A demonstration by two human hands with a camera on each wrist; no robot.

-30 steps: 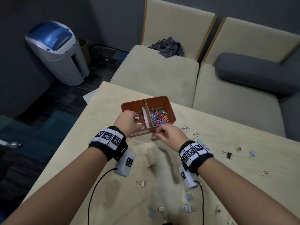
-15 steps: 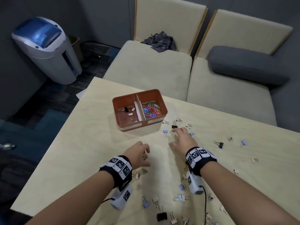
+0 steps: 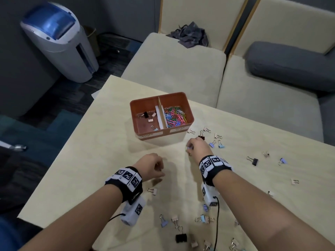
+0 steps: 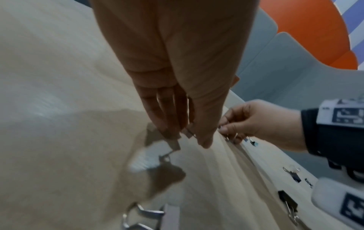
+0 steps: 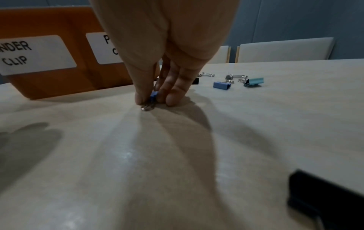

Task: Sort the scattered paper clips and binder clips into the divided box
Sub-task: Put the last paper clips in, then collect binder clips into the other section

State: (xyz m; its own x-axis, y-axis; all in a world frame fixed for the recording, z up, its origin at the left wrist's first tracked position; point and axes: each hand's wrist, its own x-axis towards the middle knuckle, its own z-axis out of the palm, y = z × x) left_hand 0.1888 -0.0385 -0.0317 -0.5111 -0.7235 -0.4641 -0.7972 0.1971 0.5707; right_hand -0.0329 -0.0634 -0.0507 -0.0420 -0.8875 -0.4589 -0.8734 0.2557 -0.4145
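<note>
The orange divided box [image 3: 135,115] stands at the table's far side. Its left half holds a few binder clips [image 3: 147,115] and its right half a heap of coloured paper clips [image 3: 175,116]. In the right wrist view the box [image 5: 51,84] shows labels on its front. My right hand [image 3: 189,148] [image 5: 151,99] is just right of the box's front corner, thumb and fingers pinching a small blue binder clip [image 5: 153,95] that lies on the table. My left hand [image 3: 158,168] [image 4: 189,135] hovers nearer me, fingertips pinching a small pale binder clip [image 4: 188,133], blurred.
Binder clips lie scattered right of the box [image 3: 220,144], further right [image 3: 253,161] and near me, among them a black one [image 3: 181,237] and a beige one [image 3: 153,191]. Sofa cushions [image 3: 172,69] lie beyond the table, a white-and-blue bin [image 3: 59,42] stands far left.
Both hands have come back from over the box to the table. The right hand has dropped onto the blue clip and closed round it; the left has curled its fingertips together.
</note>
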